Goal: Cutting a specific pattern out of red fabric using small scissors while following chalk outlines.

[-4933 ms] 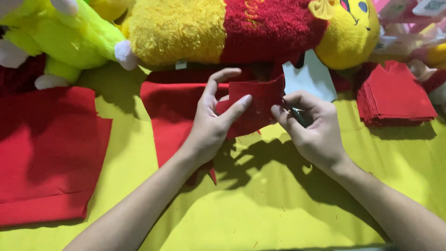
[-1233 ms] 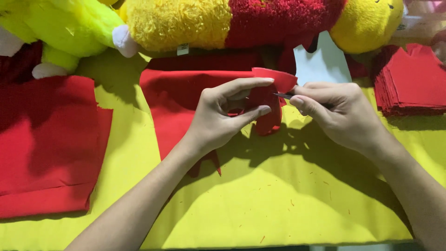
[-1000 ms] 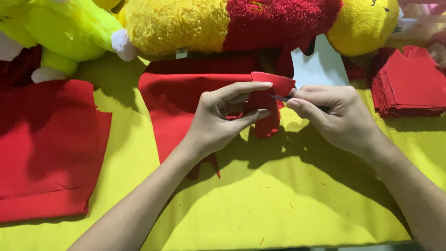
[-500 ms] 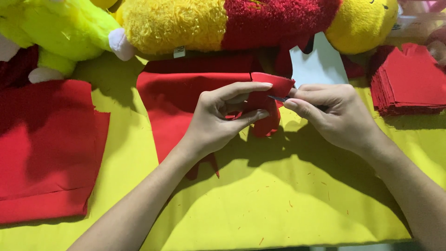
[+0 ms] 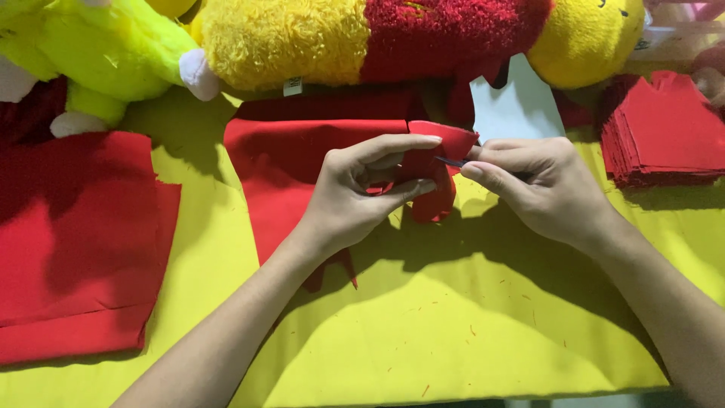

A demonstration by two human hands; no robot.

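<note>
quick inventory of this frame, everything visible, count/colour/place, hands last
small felt piece: 1, red, folded, pinched in the left hand at centre
thin dark tool: 1, dark, tip at the felt piece, held by the right hand; kind too small to tell
felt sheet: 1, red, flat under the hands, centre
large cloth: 1, red, flat at the left edge
stack of cut squares: 1 stack, red, far right
white sheet: 1, white, behind the right hand
plush toy: 1, yellow and red, lying along the top
green plush toy: 1, lime green with white paws, top left
table cover: 1, yellow, under everything
left hand: 1, grips the felt piece
right hand: 1, grips the tool
</note>
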